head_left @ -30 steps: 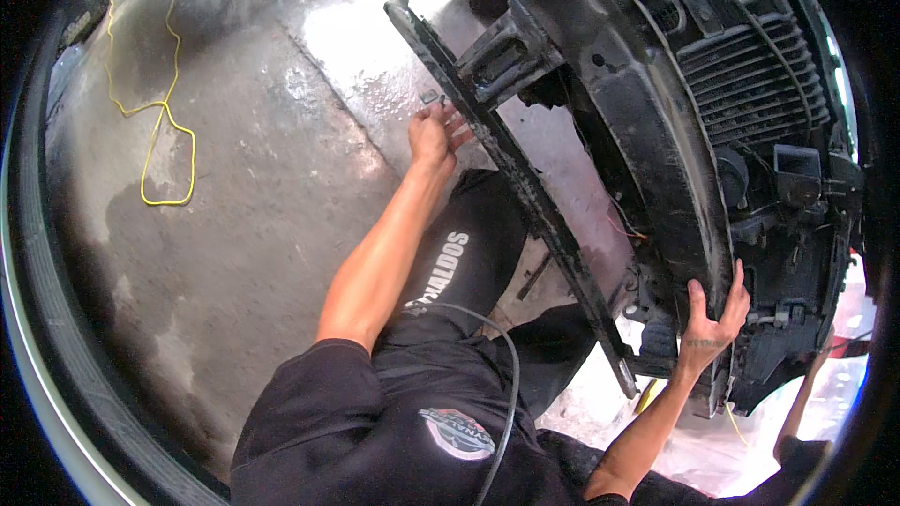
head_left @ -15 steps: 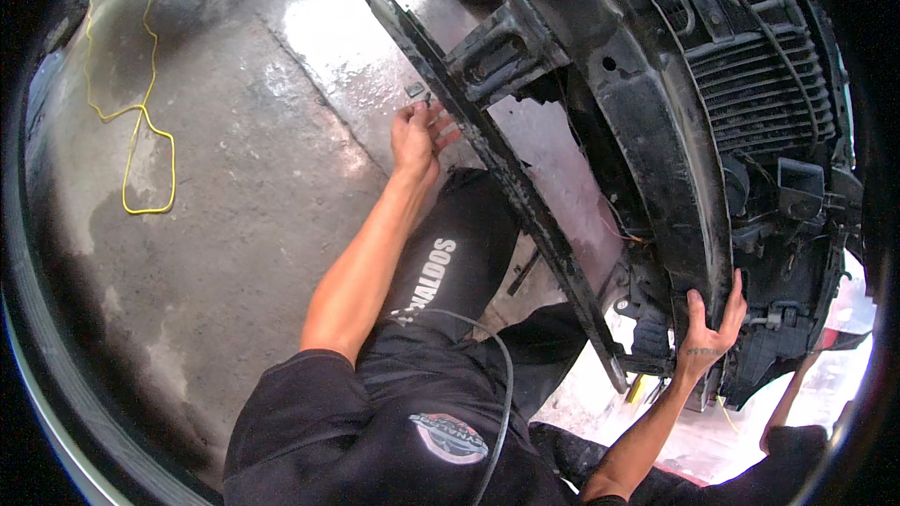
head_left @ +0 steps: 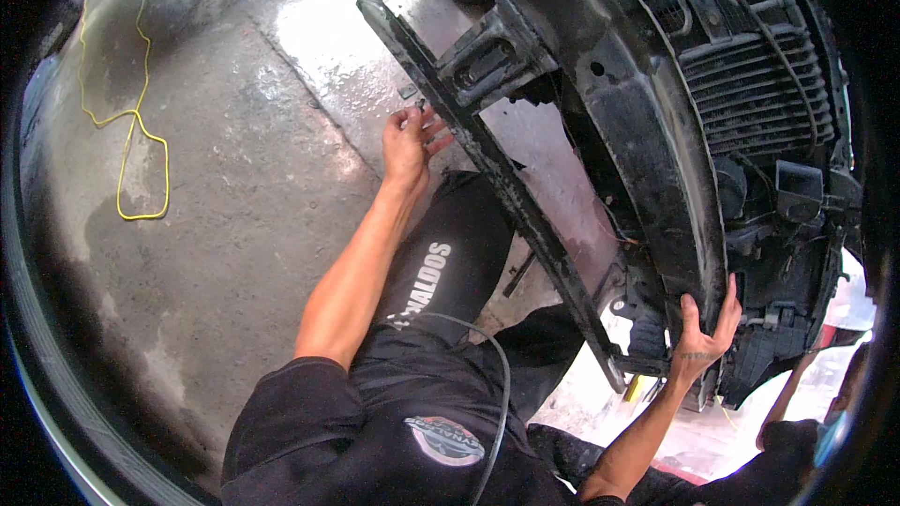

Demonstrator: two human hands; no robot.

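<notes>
Over the grey floor [head_left: 234, 253], seen from where I stand: thick blk. beam [head_left: 647, 122] runs down to R grip [head_left: 701, 345], which clasps its near end, thumb & fingers on opp. sides. Narrow blk. rail [head_left: 511, 183] slants to the beam's L; L grip [head_left: 408, 152] is just beside its far half, fingers part-curled; can't tell if holding anything.

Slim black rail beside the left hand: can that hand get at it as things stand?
Looks like yes: the left hand is just beside the slim black rail, with nothing visible blocking the way. Whether they touch, I can't tell.
</notes>
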